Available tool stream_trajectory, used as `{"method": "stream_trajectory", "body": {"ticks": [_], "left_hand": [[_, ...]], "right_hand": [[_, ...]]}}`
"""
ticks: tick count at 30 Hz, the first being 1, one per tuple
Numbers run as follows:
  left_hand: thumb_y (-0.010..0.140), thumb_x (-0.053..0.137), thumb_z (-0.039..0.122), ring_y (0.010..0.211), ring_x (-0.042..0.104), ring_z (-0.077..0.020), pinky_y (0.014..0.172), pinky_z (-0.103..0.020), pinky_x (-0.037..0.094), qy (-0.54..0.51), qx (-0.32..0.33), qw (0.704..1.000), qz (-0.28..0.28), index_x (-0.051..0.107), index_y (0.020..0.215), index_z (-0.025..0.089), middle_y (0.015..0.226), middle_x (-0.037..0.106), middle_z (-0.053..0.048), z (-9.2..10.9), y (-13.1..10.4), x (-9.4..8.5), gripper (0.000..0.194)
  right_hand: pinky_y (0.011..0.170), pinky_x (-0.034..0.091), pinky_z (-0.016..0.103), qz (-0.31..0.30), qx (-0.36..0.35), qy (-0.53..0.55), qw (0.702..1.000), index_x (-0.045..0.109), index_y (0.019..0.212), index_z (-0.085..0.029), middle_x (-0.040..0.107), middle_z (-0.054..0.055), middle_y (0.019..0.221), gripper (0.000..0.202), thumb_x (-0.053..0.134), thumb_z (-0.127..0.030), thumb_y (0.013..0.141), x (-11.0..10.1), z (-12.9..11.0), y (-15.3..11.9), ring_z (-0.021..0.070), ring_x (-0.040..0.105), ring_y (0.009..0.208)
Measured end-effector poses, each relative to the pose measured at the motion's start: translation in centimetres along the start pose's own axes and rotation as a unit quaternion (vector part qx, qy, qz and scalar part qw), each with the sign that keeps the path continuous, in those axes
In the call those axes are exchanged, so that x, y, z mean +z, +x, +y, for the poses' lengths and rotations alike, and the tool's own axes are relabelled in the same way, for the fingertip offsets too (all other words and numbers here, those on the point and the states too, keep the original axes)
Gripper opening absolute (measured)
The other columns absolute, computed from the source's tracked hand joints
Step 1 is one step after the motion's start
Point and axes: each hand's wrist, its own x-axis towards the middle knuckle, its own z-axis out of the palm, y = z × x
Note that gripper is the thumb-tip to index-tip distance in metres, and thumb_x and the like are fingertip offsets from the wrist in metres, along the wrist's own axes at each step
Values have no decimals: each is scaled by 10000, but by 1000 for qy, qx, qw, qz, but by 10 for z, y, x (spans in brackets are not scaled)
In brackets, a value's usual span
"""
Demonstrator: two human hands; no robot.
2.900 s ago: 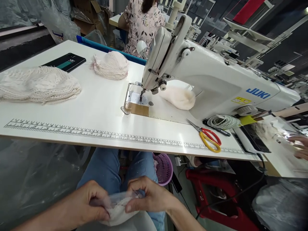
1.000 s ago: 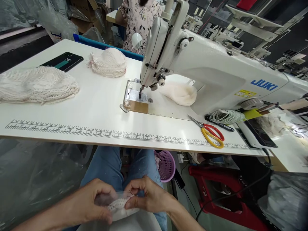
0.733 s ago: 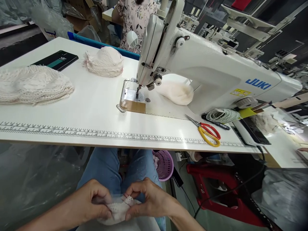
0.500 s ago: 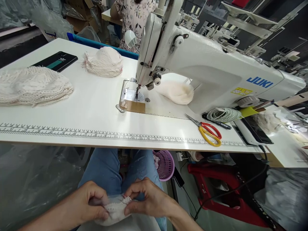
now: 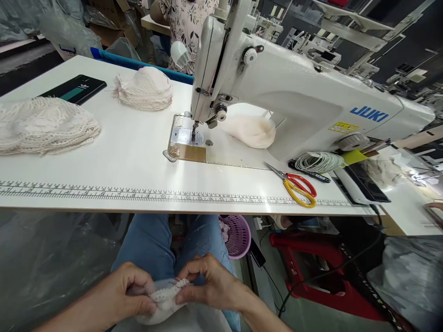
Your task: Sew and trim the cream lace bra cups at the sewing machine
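Pinching the left end of a white lace-edged piece (image 5: 164,304) between thumb and forefinger of the left hand (image 5: 133,293); pinching its right end, at the lace border, between thumb and forefinger of the right hand (image 5: 209,286). Cannot make out the lay of the remaining fingers. Holding the piece over the lap, nearer than the front edge of the white tabletop (image 5: 131,173) and apart from it, with blue jeans (image 5: 145,244) showing in the gap. Beyond that edge, a printed ruler (image 5: 138,193) running left to right. Wide room between the lace stack (image 5: 44,124) at left and the needle plate (image 5: 187,136) of the sewing machine (image 5: 304,87). Tighter space at right, with scissors (image 5: 296,186) lying across the ruler, handles close to the front edge. Below the tabletop, just right of the jeans, a purple basket (image 5: 238,237); farther right, a red stool (image 5: 321,272).
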Motion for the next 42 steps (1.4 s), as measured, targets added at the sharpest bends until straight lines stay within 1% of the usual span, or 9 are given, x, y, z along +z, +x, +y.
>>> {"method": "stream_trajectory", "body": {"ticks": [6,11,17,21,26,29,35,39,42], "left_hand": [[638,703,421,552,364,-123,532,-204,329,43,-35,998,38,685,617,197,519,385,67,3,0,0,226],[650,681,561,577,399,-133,544,-210,351,30,-14,999,29,695,637,182,549,456,47,4,0,1,379],[769,574,655,594,316,-124,521,-227,215,-45,33,997,-48,663,753,144,617,387,41,6,-3,-2,519],[835,509,639,591,213,-119,520,-261,142,-77,43,993,-73,515,647,167,625,288,50,11,-5,-4,509],[819,566,597,557,165,-115,521,-278,124,-95,30,992,-81,383,582,205,602,230,59,19,-7,-5,493],[805,576,597,566,178,-119,527,-275,128,-104,24,991,-81,402,582,203,604,252,56,24,-9,-4,485],[783,600,598,573,201,-114,514,-247,135,-116,23,991,-66,497,598,177,596,279,62,29,-8,-3,471],[693,710,543,590,363,-115,550,-208,270,-131,14,989,-68,670,755,153,612,464,47,21,-8,-2,397],[617,760,433,633,448,-132,594,-207,342,-97,-18,994,-41,689,784,176,664,526,44,9,-9,-3,315]], "right_hand": [[571,369,198,-13,2,27,1000,742,824,-146,607,-21,660,474,797,-552,586,0,3,2,104,488,624],[568,387,197,-12,42,68,997,740,782,-132,592,-18,634,466,787,-555,592,-2,3,4,93,482,592],[609,407,208,-60,73,129,987,723,807,-137,607,-13,676,478,775,-570,611,-9,7,3,89,502,610],[593,388,199,-68,79,137,985,712,802,-129,592,-19,659,503,763,-593,617,-12,15,3,75,479,595],[586,387,205,-77,84,146,983,709,816,-122,608,-3,686,497,774,-574,620,-14,21,3,80,488,608],[589,382,208,-80,87,147,982,712,817,-122,602,-4,686,495,777,-569,615,-14,17,4,80,485,608],[596,369,215,-38,93,135,986,712,690,-137,595,-23,642,449,857,-505,478,-4,0,11,90,486,611],[579,383,217,-18,112,162,980,703,646,-138,607,-18,622,454,865,-511,444,0,2,13,94,499,590],[578,396,221,-22,114,161,980,707,638,-142,616,-13,626,458,869,-512,424,-2,6,13,101,513,592]]}}
